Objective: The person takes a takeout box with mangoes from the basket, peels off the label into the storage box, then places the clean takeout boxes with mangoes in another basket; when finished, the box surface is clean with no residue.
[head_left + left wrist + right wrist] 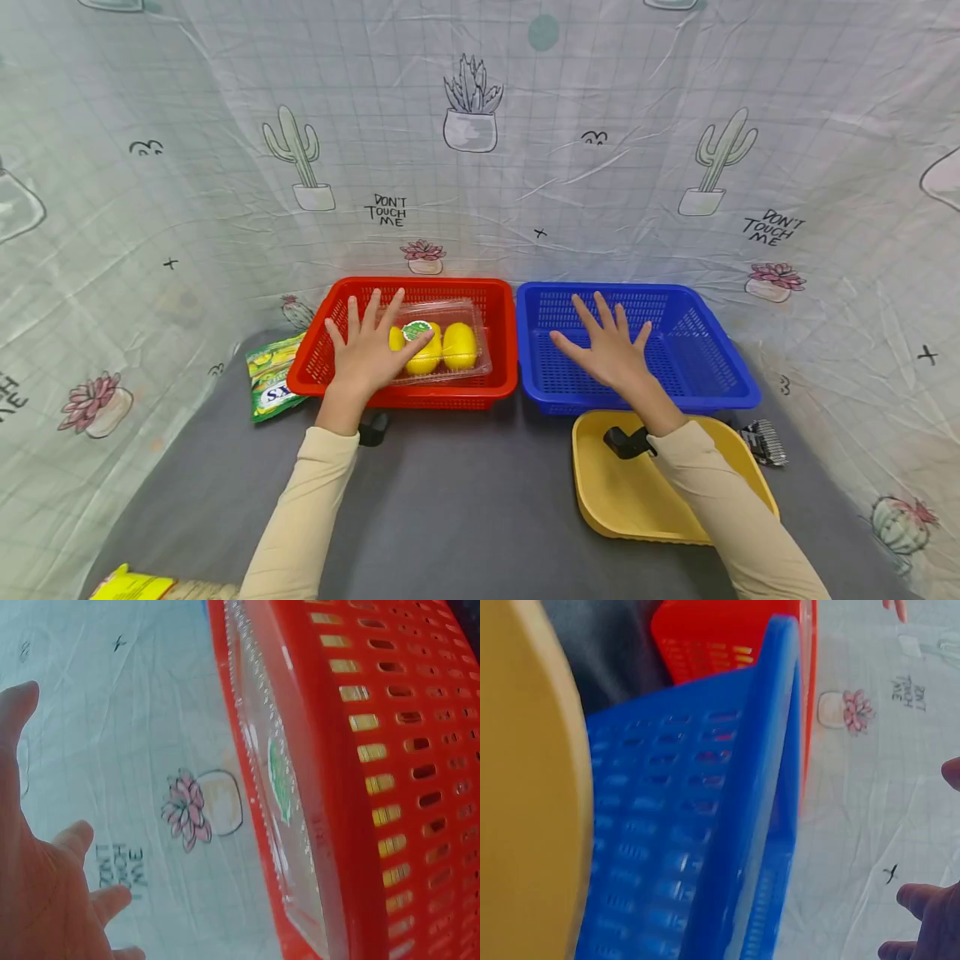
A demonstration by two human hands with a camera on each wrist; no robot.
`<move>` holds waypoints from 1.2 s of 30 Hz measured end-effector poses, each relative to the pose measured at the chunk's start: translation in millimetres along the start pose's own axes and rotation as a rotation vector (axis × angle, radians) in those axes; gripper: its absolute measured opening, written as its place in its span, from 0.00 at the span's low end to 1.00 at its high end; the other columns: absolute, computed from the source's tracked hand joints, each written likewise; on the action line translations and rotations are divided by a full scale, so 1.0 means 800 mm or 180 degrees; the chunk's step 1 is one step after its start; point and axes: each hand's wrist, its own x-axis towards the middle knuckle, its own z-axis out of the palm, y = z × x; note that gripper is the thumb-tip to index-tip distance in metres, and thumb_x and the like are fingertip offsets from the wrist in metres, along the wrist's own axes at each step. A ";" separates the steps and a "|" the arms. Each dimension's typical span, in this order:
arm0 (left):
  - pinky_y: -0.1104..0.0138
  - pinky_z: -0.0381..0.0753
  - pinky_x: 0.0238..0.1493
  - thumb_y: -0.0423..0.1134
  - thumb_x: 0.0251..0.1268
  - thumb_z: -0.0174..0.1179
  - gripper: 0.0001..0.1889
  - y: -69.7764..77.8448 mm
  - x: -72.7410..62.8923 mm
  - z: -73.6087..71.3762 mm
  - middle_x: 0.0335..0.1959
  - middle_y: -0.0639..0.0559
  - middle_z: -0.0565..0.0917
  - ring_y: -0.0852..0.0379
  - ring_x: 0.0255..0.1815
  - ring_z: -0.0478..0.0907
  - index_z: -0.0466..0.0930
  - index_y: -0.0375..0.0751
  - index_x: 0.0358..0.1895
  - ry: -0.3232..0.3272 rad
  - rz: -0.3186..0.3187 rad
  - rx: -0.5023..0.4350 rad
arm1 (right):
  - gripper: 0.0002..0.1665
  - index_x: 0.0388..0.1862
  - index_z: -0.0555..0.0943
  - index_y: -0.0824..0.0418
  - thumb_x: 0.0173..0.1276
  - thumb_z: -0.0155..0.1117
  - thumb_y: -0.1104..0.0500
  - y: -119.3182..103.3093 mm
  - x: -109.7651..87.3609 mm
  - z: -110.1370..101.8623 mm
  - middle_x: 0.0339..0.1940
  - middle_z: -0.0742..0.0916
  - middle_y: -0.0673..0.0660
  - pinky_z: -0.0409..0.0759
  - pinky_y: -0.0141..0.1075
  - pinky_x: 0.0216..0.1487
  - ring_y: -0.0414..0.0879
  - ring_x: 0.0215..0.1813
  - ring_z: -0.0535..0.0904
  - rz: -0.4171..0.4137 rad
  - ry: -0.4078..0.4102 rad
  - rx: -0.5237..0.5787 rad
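Observation:
My left hand [367,354] is spread above the red basket [502,333], its fingers straight and holding nothing. Inside that basket lies a clear plastic clamshell box [480,312] with several yellow lemon-like fruits [459,347] and a green-and-white label. Over the blue basket [686,342], my right hand [615,354] also has its fingers spread, with nothing in them. In the left wrist view, the left hand [45,877] is seen apart from the red basket's rim. The right wrist view shows part of the right hand [934,919] clear of the blue basket's rim.
A yellow tray [622,492] lies under the right forearm. Beside it is a black-and-silver item [765,442], its kind unclear. A green-and-yellow packet [273,379] sits left of the red basket. Another yellow packet [135,583] is cut off at lower left. A patterned curtain [540,183] hangs behind.

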 end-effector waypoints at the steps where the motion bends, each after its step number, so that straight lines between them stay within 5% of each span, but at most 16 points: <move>1: 0.33 0.18 0.65 0.75 0.60 0.45 0.48 -0.004 -0.002 -0.001 0.80 0.42 0.41 0.34 0.78 0.26 0.40 0.60 0.80 0.0009 -0.0022 -0.0023 | 0.53 0.81 0.41 0.43 0.65 0.39 0.21 -0.002 0.000 0.001 0.81 0.43 0.60 0.16 0.71 0.62 0.68 0.78 0.31 -0.0011 0.0005 0.0006; 20: 0.30 0.26 0.66 0.70 0.61 0.51 0.48 -0.045 -0.047 -0.008 0.78 0.38 0.45 0.33 0.77 0.29 0.42 0.57 0.80 0.0308 -0.0071 -0.0105 | 0.51 0.81 0.44 0.41 0.66 0.45 0.25 -0.046 -0.018 0.027 0.81 0.48 0.59 0.23 0.72 0.66 0.67 0.78 0.36 -0.0322 0.0051 0.0136; 36: 0.31 0.43 0.68 0.57 0.59 0.62 0.43 -0.080 -0.069 0.004 0.73 0.36 0.59 0.33 0.75 0.46 0.56 0.49 0.76 0.0928 -0.0071 -0.0194 | 0.48 0.80 0.48 0.42 0.67 0.53 0.32 -0.088 -0.009 0.057 0.81 0.50 0.58 0.19 0.69 0.66 0.64 0.79 0.36 -0.0704 0.0165 0.0448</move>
